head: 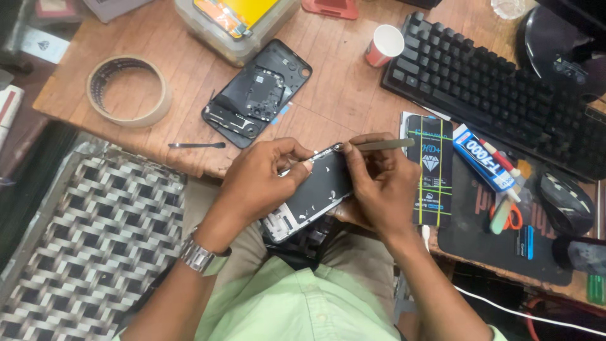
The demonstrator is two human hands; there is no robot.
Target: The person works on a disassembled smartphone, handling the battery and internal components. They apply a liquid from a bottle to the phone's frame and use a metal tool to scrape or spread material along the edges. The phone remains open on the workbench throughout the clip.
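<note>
My left hand (262,180) grips a black phone frame (315,199) from its left side, thumb pressed near the top edge. The frame is tilted, held over my lap at the desk's front edge. My right hand (379,183) holds a thin metal tool (382,144) like a pen, its tip touching the frame's upper corner. A silver watch (202,257) sits on my left wrist.
On the wooden desk (341,82) lie an opened phone back (257,93), a tape roll (129,89), a small metal pry tool (197,145), a paper cup (384,45), a black keyboard (499,88), a dark flat package (429,169), a glue tube (485,158) and a mouse (566,203).
</note>
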